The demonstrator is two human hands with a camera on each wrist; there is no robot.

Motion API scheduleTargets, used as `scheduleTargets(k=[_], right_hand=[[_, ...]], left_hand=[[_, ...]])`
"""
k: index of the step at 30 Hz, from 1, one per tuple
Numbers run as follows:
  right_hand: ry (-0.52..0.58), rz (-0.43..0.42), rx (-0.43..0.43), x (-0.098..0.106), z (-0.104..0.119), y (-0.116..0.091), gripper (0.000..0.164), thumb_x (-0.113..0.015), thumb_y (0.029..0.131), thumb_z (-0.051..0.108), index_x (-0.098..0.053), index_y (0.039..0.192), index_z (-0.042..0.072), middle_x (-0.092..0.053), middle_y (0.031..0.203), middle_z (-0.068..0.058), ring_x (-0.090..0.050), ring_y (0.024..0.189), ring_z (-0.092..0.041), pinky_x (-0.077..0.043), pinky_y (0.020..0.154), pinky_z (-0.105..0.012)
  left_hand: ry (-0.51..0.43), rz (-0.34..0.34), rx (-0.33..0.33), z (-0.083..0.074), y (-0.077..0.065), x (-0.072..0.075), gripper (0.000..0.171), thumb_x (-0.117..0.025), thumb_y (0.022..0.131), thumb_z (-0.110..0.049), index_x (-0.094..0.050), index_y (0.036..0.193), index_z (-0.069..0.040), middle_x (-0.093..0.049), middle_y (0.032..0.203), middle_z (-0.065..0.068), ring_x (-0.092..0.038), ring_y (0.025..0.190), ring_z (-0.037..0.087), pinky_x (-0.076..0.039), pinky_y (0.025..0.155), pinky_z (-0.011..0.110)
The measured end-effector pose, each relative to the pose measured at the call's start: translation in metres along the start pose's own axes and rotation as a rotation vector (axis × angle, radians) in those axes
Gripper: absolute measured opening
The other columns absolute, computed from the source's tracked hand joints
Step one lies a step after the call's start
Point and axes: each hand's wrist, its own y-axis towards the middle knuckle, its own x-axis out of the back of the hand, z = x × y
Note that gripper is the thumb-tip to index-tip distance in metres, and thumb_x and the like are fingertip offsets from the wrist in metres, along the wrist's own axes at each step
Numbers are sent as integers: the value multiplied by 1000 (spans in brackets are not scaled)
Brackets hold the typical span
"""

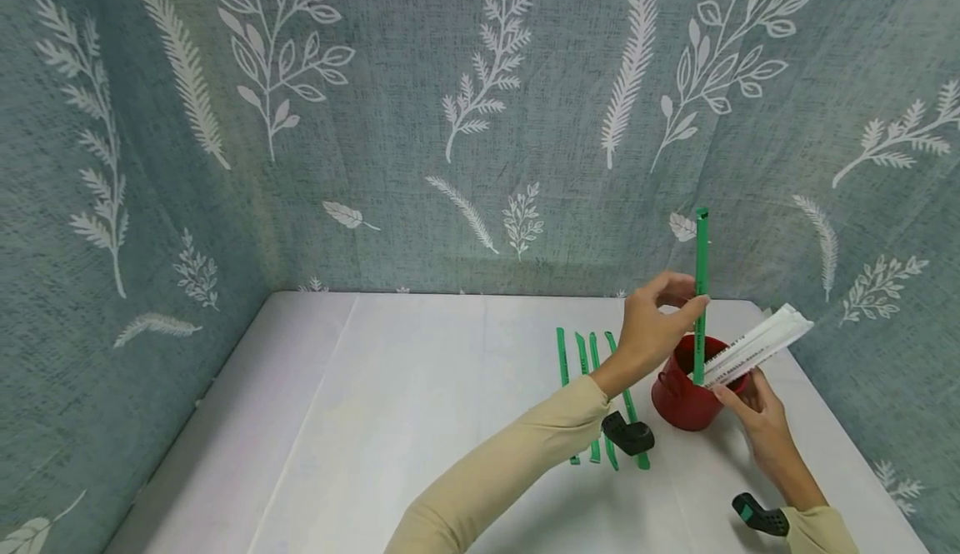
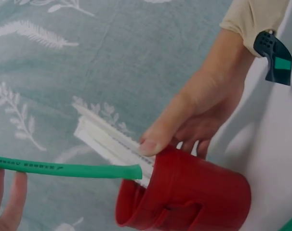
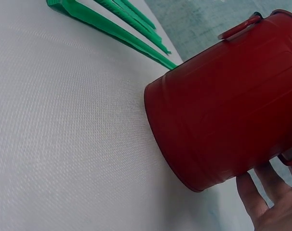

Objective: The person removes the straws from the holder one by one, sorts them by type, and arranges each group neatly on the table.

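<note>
My left hand (image 1: 648,329) pinches a long thin green packet (image 1: 702,258) with dark print. It stands upright, its lower end at the mouth of a red metal bucket (image 1: 684,408) with small side handles. Several long white printed packets (image 1: 768,339) lean out of the bucket towards the right. My right hand (image 1: 771,433) holds the bucket at its right rim, with the thumb (image 2: 153,144) over the rim beside the white packets. In the right wrist view, fingers (image 3: 252,197) of that hand lie against the bucket's outer wall.
Several more green packets (image 1: 563,358) lie side by side on the white table (image 1: 390,421), left of the bucket and partly behind the left forearm. A leaf-patterned blue-green cloth (image 1: 405,121) hangs at the back and sides. Each wrist wears a black camera (image 1: 628,435).
</note>
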Motion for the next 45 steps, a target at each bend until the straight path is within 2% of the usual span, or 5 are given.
scheduleTargets(k=[6,12,24,38,45], right_hand=[[-3,12,10,1,1,-2,67,-53,97,14,-18,152,25,-31,149,2,-33,129,-4,-36,90,-4],[-27,19,-11,1,2,-1,67,-52,98,16,-15,152,26,-28,151,0,-29,136,-14,-34,93,-5],[-18,11,-13,-1,2,0,67,-53,97,17,-14,152,25,-26,151,-3,-24,139,-21,-31,95,-4],[32,22,19,1,4,-2,67,-53,97,13,-16,151,23,-29,149,2,-26,136,-14,-31,96,-5],[38,22,11,0,4,-2,67,-53,97,13,-16,151,24,-29,150,2,-27,136,-14,-33,95,-5]], left_hand=[[-101,7,34,-25,-6,9,19,-60,91,-3,-60,109,5,-63,99,17,-57,80,3,-57,63,24],[-134,10,41,-30,-8,13,19,-59,92,-2,-58,110,6,-62,99,19,-56,79,2,-58,63,28],[-195,11,89,10,-7,13,23,-62,92,-10,-60,113,-2,-62,99,14,-59,77,3,-58,60,27],[-234,-7,189,21,-20,31,23,-65,91,-14,-62,112,-4,-61,93,1,-59,75,4,-58,59,31],[-250,-21,227,28,-25,43,26,-64,91,-12,-60,116,-3,-61,93,6,-62,75,31,-58,61,40]])
